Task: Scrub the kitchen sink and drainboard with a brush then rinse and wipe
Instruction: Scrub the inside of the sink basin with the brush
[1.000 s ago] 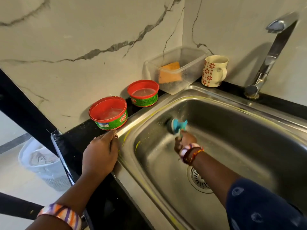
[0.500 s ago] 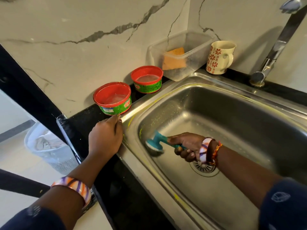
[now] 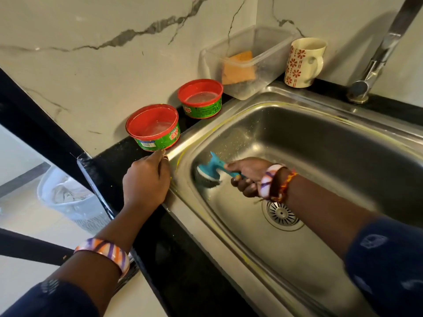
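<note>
A steel sink [image 3: 251, 255] fills the right half of the view, with yellow smears along its left rim and a round drain [image 3: 280, 212] in its floor. My right hand [image 3: 247, 175] grips the handle of a teal scrubbing brush [image 3: 210, 170], whose head presses against the sink's left inner wall. My left hand [image 3: 146, 179] rests on the black counter at the sink's left rim, fingers loosely curled, holding nothing.
Two red-rimmed green soap tubs [image 3: 153, 128] [image 3: 201, 98] stand on the black counter behind the sink. A clear plastic box [image 3: 270, 53] with an orange sponge, a floral mug [image 3: 304, 62] and the tap [image 3: 375, 62] line the back. A white bin [image 3: 66, 197] stands on the floor at left.
My right hand has swept the brush from the back-left corner of the sink down along its left wall. The left hand has stayed at the rim.
</note>
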`<action>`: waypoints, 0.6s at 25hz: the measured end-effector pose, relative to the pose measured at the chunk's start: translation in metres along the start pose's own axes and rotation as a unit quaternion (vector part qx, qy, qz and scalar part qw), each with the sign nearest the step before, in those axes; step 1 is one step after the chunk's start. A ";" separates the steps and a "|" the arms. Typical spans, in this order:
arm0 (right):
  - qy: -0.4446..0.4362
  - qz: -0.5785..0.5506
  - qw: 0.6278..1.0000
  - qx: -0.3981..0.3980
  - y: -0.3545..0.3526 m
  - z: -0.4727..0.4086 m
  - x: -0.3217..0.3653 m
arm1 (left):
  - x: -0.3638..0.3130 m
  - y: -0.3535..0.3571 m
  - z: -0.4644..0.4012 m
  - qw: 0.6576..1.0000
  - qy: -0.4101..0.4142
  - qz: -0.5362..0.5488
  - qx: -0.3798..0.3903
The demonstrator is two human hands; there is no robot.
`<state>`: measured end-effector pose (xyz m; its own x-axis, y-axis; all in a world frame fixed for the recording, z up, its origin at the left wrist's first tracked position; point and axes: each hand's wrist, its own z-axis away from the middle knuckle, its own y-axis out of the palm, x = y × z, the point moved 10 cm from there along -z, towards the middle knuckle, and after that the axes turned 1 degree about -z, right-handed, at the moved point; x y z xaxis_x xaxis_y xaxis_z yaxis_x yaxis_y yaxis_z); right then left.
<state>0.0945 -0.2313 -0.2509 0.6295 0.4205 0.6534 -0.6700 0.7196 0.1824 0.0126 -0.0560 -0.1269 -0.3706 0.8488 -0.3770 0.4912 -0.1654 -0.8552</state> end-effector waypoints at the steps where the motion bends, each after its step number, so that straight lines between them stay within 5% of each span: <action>1: 0.010 0.019 1.000 -0.006 0.004 -0.006 -0.007 | -0.001 -0.001 -0.001 1.000 0.000 -0.004 0.001; 7: 0.015 -0.045 0.999 0.015 -0.008 -0.003 0.018 | -0.001 0.001 -0.001 1.000 -0.001 -0.013 0.005; 12: 0.038 0.075 0.996 0.042 0.009 -0.008 -0.022 | -0.001 0.000 0.001 1.000 -0.007 -0.013 0.011; 15: -0.010 -0.008 1.000 0.025 -0.003 -0.002 0.014 | 0.000 0.000 -0.001 1.000 -0.010 -0.015 -0.002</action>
<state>0.1057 -0.2260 -0.2440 0.6332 0.3969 0.6645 -0.6788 0.6973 0.2303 0.0138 -0.0555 -0.1266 -0.3998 0.8434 -0.3589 0.4833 -0.1387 -0.8644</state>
